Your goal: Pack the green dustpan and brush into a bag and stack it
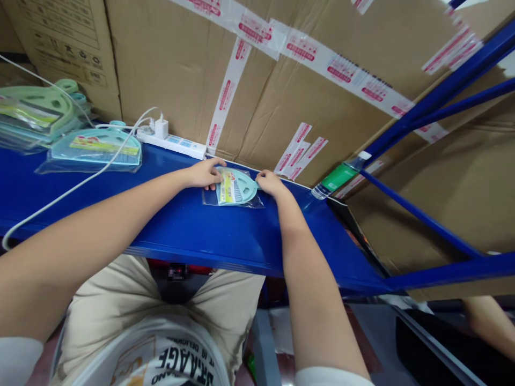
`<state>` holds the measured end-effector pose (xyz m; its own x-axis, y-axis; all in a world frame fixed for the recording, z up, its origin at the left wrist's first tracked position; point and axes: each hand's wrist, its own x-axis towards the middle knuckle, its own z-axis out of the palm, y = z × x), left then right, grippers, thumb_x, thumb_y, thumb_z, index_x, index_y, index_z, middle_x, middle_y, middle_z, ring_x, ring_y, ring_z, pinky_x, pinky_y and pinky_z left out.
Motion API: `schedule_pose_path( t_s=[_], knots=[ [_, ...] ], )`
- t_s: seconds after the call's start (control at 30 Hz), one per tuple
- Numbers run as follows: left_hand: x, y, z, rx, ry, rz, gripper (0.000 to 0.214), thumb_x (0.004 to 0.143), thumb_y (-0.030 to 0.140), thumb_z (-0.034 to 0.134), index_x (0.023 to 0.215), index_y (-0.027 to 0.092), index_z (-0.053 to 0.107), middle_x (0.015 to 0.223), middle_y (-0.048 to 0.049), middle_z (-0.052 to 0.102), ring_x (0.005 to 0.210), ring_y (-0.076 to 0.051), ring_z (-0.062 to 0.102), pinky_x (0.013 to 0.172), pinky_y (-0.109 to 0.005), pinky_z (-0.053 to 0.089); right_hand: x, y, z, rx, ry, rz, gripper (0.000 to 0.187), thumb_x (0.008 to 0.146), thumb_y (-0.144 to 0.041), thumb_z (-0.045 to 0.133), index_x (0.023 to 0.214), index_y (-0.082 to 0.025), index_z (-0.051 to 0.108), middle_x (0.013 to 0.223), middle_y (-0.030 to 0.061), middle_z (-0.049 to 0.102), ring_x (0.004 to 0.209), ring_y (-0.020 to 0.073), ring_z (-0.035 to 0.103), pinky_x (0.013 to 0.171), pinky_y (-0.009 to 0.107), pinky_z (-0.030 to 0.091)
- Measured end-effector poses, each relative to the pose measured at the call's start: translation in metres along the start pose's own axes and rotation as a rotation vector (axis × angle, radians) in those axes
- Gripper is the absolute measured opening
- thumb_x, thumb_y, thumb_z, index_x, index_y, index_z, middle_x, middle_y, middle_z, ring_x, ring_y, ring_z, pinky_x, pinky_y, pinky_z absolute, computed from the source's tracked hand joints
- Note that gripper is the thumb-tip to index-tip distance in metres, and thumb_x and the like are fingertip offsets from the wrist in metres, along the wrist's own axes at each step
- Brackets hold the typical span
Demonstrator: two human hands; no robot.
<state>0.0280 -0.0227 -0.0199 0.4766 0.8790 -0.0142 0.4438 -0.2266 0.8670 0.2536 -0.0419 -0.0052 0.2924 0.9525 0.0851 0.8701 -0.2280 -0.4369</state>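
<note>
A light blue dustpan and brush set point(246, 188) lies in a clear plastic bag on the blue shelf, with a yellow label and dark bristles showing. My left hand point(205, 174) grips its wide edge, thumb on top by the label. At the other end, my right hand point(270, 182) has its fingers closed round the handle, hiding most of that handle. Another bagged light blue set point(96, 149) rests farther left. Beyond it is a stack of bagged green and blue dustpan sets point(40, 115).
A white power strip point(177, 143) with a plugged-in charger runs along the back; its white cable point(108, 163) crosses the shelf at left. A green-labelled bottle point(340, 176) leans at right beside blue rack bars point(426, 206). Large cardboard boxes point(169, 69) stand behind. Another person's arm point(491, 324) shows at lower right.
</note>
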Motion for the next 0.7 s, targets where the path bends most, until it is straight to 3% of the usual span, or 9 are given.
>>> schedule_pose_path(
  t_s=[0.17, 0.37, 0.7],
  knots=[
    [0.001, -0.001, -0.004, -0.026, -0.068, 0.016, 0.075, 0.083, 0.004, 0.07, 0.151, 0.016, 0.041, 0.078, 0.0025, 0.065, 0.052, -0.01, 0.06, 0.059, -0.026, 0.052, 0.001, 0.001, 0.001, 0.012, -0.02, -0.03, 0.012, 0.084, -0.014, 0.055, 0.081, -0.021, 0.063, 0.101, 0.0073, 0.077, 0.095, 0.0216, 0.068, 0.081, 0.026, 0.05],
    [0.002, 0.001, 0.0, 0.008, -0.023, -0.018, 0.063, 0.086, 0.008, 0.073, 0.143, 0.015, 0.046, 0.076, 0.0017, 0.064, 0.052, -0.008, 0.055, 0.055, -0.024, 0.047, 0.0, 0.001, 0.0, 0.018, -0.049, -0.027, 0.011, 0.084, -0.013, 0.055, 0.079, -0.022, 0.06, 0.096, 0.0062, 0.076, 0.085, 0.0196, 0.067, 0.072, 0.025, 0.047],
    [-0.003, 0.012, 0.007, 0.058, 0.061, -0.053, 0.055, 0.086, 0.01, 0.073, 0.136, 0.013, 0.052, 0.073, 0.0031, 0.064, 0.047, -0.008, 0.052, 0.054, -0.025, 0.041, -0.001, 0.001, -0.001, 0.023, -0.053, -0.022, 0.01, 0.084, -0.013, 0.056, 0.081, -0.021, 0.062, 0.095, 0.0059, 0.076, 0.082, 0.0189, 0.066, 0.072, 0.025, 0.047]
  ],
)
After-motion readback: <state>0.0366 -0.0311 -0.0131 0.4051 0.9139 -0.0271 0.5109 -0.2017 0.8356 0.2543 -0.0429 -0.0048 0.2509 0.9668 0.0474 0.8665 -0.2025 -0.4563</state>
